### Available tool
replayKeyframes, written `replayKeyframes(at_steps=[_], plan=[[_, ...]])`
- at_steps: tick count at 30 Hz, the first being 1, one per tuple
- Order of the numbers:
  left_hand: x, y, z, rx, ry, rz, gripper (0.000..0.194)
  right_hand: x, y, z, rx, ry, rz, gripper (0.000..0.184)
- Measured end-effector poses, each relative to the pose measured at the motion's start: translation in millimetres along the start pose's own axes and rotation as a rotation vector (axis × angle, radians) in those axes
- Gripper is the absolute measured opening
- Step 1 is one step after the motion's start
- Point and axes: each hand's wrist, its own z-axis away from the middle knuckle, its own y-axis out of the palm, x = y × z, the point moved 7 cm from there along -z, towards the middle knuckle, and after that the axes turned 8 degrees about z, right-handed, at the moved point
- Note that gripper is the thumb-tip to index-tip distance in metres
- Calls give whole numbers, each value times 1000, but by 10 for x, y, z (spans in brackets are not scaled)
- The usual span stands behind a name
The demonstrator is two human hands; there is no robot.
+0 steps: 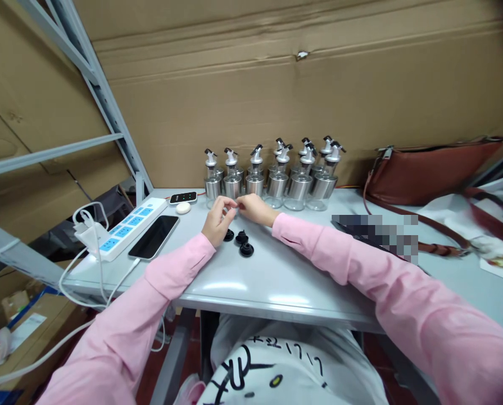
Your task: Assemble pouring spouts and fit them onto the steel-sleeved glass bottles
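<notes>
My left hand (218,220) and my right hand (254,208) meet above the grey table (276,275), fingertips pinched together on something small that I cannot make out. Three black round caps (241,242) lie on the table just below and in front of my hands. Behind my hands stands a row of several glass and steel dispenser bottles (276,177) with spout tops, against the cardboard wall. Both arms wear pink sleeves.
A white and blue power strip (125,228) with a plugged charger, a black phone (154,237), a small black device (183,197) and a white oval object (182,207) lie at the left. A brown leather bag (428,169) sits at the right. Metal shelving stands at the left.
</notes>
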Motion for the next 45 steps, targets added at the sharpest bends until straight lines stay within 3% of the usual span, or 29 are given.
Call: replayKeyframes(at_steps=[6, 9, 12, 17, 22, 27, 32, 38, 42, 45], plan=[[-288, 112, 53, 71, 256, -141, 12, 23, -486, 337, -96, 39, -57, 9], [-445, 205, 114, 101, 389, -177, 21, 127, -925, 711, -428, -32, -201, 4], [-590, 319, 190, 125, 513, -203, 33, 255, -1157, 1115, -705, -102, -214, 6], [-669, 370, 242, 95, 597, -188, 43, 436, -1076, 1401, -781, -201, -177, 12], [-663, 353, 237, 156, 611, -180, 32, 547, -949, 1412, -720, -365, -104, 11], [-675, 312, 239, 140, 635, -173, 29, 642, -928, 1455, -711, -552, 33, 7], [-649, 319, 234, 173, 594, -177, 25, 634, -926, 1440, -679, -546, 55, 11], [-708, 305, 253, 159, 636, -204, 22, 648, -966, 1457, -711, -574, -11, 10], [-725, 286, 239, 134, 613, -221, 14, 597, -940, 1439, -680, -522, -113, 21], [-737, 284, 239, 117, 611, -204, 12, 525, -954, 1451, -739, -461, -210, 34]])
